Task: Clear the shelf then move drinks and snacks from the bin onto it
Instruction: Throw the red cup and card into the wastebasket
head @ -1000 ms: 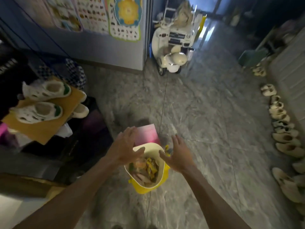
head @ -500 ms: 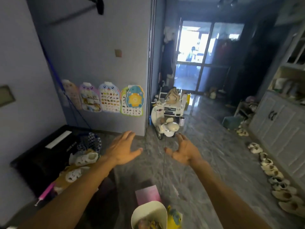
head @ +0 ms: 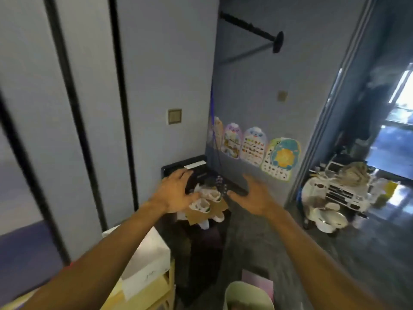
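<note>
Wall (head: 156, 74): big, smooth, pale grey panels w/ black vertical strips, fills 9 to 12 o'clock; square brass-look switch plate (head: 174, 116) on it. Floor (head: 368, 253): glossy dark marbled stone, 3 to 5 o'clock. Four rounded picture charts (head: 254, 146) stuck low on the far wall, approx 1 o'clock of centre. White ride-on toy cars (head: 335, 198) at 3 o'clock, hard shiny plastic, crumpled tan cloth on top.

Shelf (head: 196, 247): dark unit at centre, low, detail lost in shadow & blur. On its top a brown cardboard sheet (head: 201, 214), flat, corners poking out, w/ white shoes (head: 202, 204) on it, perforated, green at the heel. Behind them a black flat thing w/ a white strip (head: 195, 164). White box (head: 152, 262), matte, squarish, at 7 o'clock on pale wood.

Bin (head: 248, 296): at 6 o'clock, bottom edge, on the floor; rounded pale cream rim, plastic-looking, cut off by frame. Contents too blurred to tell. Pink flat sheet (head: 257, 280) just behind it.

Both forearms bare, stretched fwd from the bottom corners. Left hand (head: 176, 193): palm down, fingers spread, over the shoes; touching or not, can't tell. Right hand (head: 254, 198): fingers splayed & apart, empty, just at 3 o'clock of the shoes.
</note>
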Motion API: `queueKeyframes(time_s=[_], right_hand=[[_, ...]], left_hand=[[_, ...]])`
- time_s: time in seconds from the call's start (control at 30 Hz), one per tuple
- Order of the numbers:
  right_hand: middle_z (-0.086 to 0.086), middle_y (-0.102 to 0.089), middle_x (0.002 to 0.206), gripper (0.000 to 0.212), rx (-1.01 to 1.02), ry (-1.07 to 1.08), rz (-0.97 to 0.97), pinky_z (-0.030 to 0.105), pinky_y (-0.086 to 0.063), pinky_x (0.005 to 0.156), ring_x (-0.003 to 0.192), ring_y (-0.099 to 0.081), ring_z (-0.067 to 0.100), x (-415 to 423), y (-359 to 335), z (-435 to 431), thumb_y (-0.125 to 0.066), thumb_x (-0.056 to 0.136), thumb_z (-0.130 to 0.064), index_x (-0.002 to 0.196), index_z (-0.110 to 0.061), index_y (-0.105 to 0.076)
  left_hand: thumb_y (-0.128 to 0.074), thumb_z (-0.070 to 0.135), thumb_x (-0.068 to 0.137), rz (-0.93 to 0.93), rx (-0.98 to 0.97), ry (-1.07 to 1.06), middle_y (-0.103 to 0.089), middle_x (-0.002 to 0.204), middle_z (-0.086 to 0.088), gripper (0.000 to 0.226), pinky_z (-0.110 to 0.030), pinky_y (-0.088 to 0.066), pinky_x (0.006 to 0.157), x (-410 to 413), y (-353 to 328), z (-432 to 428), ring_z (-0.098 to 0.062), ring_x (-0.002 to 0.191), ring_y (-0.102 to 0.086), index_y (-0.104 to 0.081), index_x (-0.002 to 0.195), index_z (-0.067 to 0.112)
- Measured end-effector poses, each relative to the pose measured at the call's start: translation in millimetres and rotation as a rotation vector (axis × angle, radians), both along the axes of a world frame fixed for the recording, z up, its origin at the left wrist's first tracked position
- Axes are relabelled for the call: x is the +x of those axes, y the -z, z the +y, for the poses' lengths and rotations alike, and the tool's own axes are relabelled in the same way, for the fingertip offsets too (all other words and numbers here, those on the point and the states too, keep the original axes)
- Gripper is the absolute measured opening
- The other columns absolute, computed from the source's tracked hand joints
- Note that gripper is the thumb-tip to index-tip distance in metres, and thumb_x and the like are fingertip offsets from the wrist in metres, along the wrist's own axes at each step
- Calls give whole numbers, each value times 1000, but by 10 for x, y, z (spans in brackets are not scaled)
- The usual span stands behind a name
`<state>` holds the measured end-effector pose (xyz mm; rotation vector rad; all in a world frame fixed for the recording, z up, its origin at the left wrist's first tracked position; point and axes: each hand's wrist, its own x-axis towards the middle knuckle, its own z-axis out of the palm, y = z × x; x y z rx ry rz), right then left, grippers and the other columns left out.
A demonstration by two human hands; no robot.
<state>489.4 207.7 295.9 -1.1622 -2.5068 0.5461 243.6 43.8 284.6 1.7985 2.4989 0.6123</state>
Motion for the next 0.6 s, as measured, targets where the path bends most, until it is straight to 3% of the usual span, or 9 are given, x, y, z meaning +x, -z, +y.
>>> queueKeyframes(time_s=[0.13,0.2,0.5,0.6], right_hand=[[1,-30,172,109,-13,-198,-52,51,-37,122,155,-37,29,-828,-24,-886,-60,81,-85,166,-23,-29],[-1,-25,175,107,-20,-275,-61,52,-38,122,154,-39,28,-1254,65,-1281,-62,84,-83,167,-27,-24],[5,-30,172,106,-60,-528,-116,44,-36,122,155,-37,28,-2816,512,-2786,-67,86,-77,166,-19,-28],[5,-31,172,107,-85,-595,-167,45,-40,121,154,-39,28,-3133,790,-3047,-68,85,-76,167,-19,-27]], left_hand=[[-39,84,80,-29,-11,-206,-27,171,-3,102,-54,-34,123,-491,35,-1111,-32,151,-37,-27,163,26],[-37,86,80,-30,-18,-286,-27,170,-3,103,-54,-34,122,-751,81,-1639,-31,151,-37,-28,163,25],[-34,88,74,-81,-55,-585,-36,165,-8,111,-50,-39,118,-1667,444,-3587,-33,147,-42,-36,161,19],[-46,82,85,-118,-93,-634,-33,167,-8,101,-49,-38,120,-1835,680,-3887,-33,148,-40,-32,162,19]])
